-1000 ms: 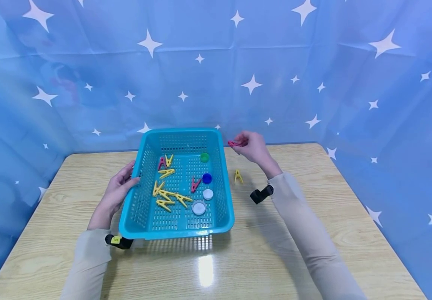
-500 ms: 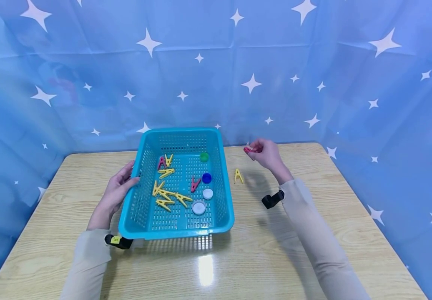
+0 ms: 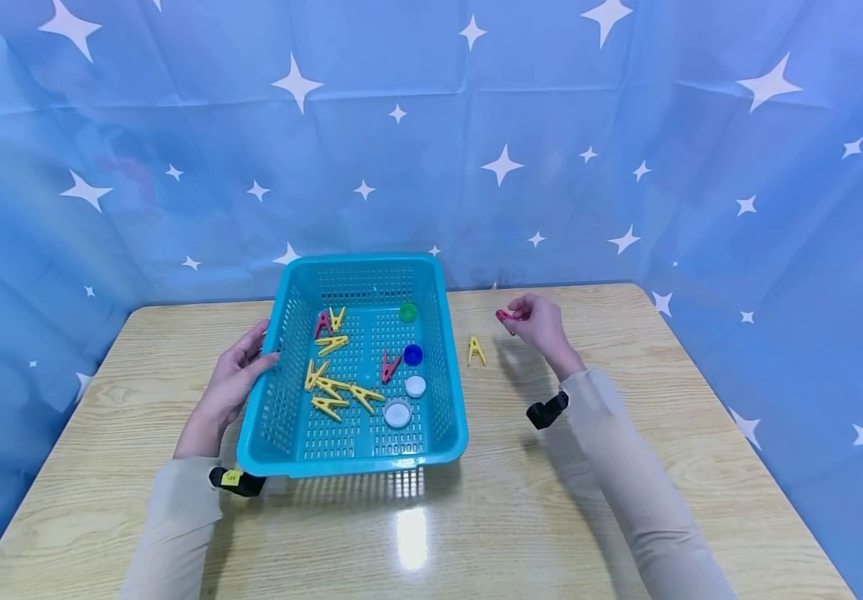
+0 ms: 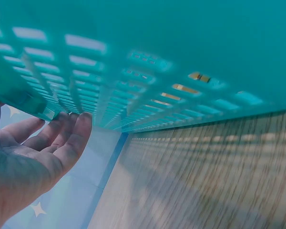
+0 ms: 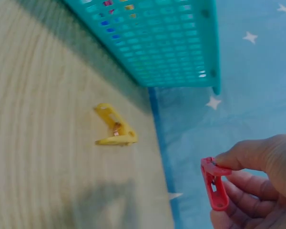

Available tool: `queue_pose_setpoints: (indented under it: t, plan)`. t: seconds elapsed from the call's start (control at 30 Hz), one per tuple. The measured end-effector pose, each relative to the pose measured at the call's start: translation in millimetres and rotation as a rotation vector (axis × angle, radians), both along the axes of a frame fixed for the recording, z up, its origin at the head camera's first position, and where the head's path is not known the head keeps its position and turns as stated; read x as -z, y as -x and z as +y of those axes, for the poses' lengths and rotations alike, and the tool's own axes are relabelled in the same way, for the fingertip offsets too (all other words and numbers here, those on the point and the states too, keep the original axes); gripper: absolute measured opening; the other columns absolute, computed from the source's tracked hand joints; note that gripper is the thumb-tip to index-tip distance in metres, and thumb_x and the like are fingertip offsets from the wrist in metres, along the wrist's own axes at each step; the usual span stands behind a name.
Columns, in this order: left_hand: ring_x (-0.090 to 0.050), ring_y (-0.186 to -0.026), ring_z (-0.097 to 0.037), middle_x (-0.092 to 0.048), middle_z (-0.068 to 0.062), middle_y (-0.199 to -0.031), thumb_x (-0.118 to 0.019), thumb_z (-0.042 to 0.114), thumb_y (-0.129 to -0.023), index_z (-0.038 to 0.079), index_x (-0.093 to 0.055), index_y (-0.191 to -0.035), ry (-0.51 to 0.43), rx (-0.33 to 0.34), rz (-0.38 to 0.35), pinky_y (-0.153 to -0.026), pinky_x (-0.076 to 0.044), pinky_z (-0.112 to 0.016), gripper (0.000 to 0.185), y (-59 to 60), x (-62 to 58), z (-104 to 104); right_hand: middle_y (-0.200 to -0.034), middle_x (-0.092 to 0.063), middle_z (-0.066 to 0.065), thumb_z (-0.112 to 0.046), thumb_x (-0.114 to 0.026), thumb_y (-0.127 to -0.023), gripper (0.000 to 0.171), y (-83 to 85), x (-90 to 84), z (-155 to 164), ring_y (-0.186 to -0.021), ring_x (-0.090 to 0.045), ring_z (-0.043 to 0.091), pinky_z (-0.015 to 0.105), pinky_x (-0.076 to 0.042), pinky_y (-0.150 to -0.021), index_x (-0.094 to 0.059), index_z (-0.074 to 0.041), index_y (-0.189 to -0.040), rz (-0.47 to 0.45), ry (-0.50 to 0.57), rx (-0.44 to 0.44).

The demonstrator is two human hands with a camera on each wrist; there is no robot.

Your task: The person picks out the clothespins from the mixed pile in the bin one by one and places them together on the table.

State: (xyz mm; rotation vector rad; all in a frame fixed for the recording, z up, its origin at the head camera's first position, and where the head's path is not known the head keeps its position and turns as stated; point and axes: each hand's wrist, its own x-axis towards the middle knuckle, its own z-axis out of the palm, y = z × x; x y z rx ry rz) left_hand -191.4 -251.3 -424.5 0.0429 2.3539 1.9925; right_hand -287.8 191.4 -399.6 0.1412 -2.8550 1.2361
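Note:
My right hand (image 3: pixel 535 321) pinches a red clothespin (image 3: pixel 508 315) (image 5: pixel 215 183) above the table, right of the teal basket (image 3: pixel 446 417) (image 5: pixel 181 47). A yellow clothespin (image 3: pixel 476 351) (image 5: pixel 115 129) lies on the table between basket and hand. My left hand (image 3: pixel 240 375) (image 4: pixel 43 148) rests with straight fingers against the basket's left wall (image 4: pixel 86 81). Inside the basket lie several yellow clothespins (image 3: pixel 334 392), two red ones (image 3: pixel 390 367), and green (image 3: pixel 408 313), blue (image 3: pixel 413 356) and white caps (image 3: pixel 397 414).
The wooden table (image 3: pixel 626 358) is walled in by a blue star-patterned cloth (image 3: pixel 626 167) at the back and sides. Its right edge runs close to my right forearm (image 3: pixel 626 492).
My right hand has carried the red clothespin away from the basket's far right corner, to the right and nearer to me. The left hand and the basket have stayed put.

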Motion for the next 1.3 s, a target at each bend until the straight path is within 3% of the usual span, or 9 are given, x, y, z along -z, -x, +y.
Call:
queue_pose_setpoints:
  t: [0.37,0.57,0.9,1.17,1.3]
  plan:
    - [-0.038,-0.125,-0.043,-0.028,-0.023,-0.148,-0.048,0.015,-0.098,0.011,-0.014,-0.151,-0.002,-0.002,-0.004,-0.079,-0.051,-0.021,0.063,-0.2,-0.2,0.4,-0.093,-0.059,0.018,0.0,-0.065,-0.084,0.024,0.7,27.4,2.8,-0.082,-0.056,0.026,0.028,-0.05,-0.068,-0.06,0.008,-0.105,-0.093,0.014,0.059]
    - [-0.04,-0.124,-0.041,-0.03,-0.024,-0.145,-0.049,0.015,-0.098,0.009,-0.015,-0.151,-0.001,-0.009,-0.005,-0.079,-0.051,-0.022,0.063,-0.6,0.4,0.5,-0.091,-0.058,0.017,-0.003,-0.065,-0.085,0.024,-0.9,38.2,0.5,-0.078,-0.056,0.024,0.025,-0.048,-0.06,-0.059,0.007,-0.106,-0.109,-0.001,0.075]
    - [-0.043,-0.122,-0.037,-0.03,-0.024,-0.146,-0.05,0.018,-0.098,0.009,-0.015,-0.151,0.012,-0.011,0.003,-0.078,-0.052,-0.022,0.064,1.1,3.3,0.5,-0.092,-0.059,0.018,-0.004,-0.067,-0.084,0.026,-2.1,46.2,-3.1,-0.077,-0.055,0.024,0.026,-0.046,-0.06,-0.06,0.008,-0.106,-0.092,-0.025,0.096]
    - [-0.05,-0.115,-0.025,-0.029,-0.025,-0.146,-0.051,0.02,-0.098,0.008,-0.016,-0.151,0.008,-0.006,0.011,-0.077,-0.052,-0.022,0.065,1.1,4.2,-0.1,-0.089,-0.059,0.018,-0.004,-0.067,-0.084,0.024,-1.7,50.4,-6.2,-0.072,-0.055,0.023,0.023,-0.045,-0.053,-0.06,0.008,-0.103,-0.087,-0.034,0.103]
    - [-0.049,-0.117,-0.027,-0.029,-0.025,-0.146,-0.051,0.019,-0.098,0.008,-0.016,-0.151,0.003,-0.006,0.008,-0.077,-0.052,-0.022,0.064,0.6,3.4,0.1,-0.089,-0.06,0.017,-0.004,-0.067,-0.084,0.023,-1.0,51.3,-9.2,-0.071,-0.056,0.021,0.022,-0.045,-0.053,-0.06,0.007,-0.103,-0.11,-0.025,0.121]
